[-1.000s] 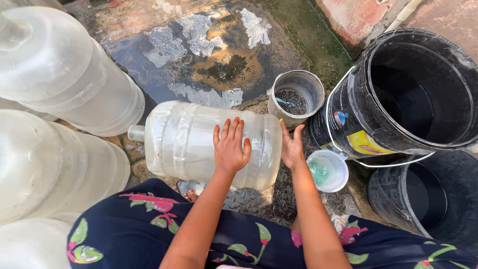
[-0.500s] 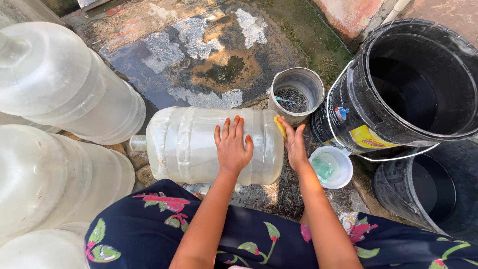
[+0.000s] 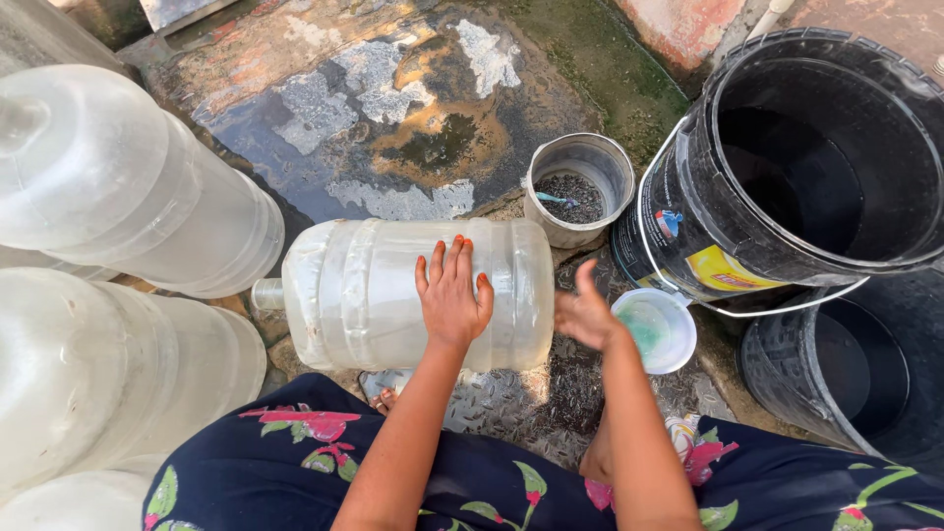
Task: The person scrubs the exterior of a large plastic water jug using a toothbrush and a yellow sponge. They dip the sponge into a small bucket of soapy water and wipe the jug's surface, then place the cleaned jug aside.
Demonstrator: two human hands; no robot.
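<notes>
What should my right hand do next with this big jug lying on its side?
Probably bring the right hand back onto the jug's base. It hovers just off it, beside the small white cup, while only the left hand lies flat on the clear jug.

Large clear jugs point(image 3: 118, 177) crowd nine o'clock; a grey tin point(image 3: 580, 187) sits at twelve, black buckets point(image 3: 816, 157) at two and four, a small white cup point(image 3: 657, 329) near three.

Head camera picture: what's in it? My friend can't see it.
A person's left hand presses on a clear jug lying sideways, right hand at its base. Nearby: small white cup, grey tin, two black buckets.
</notes>
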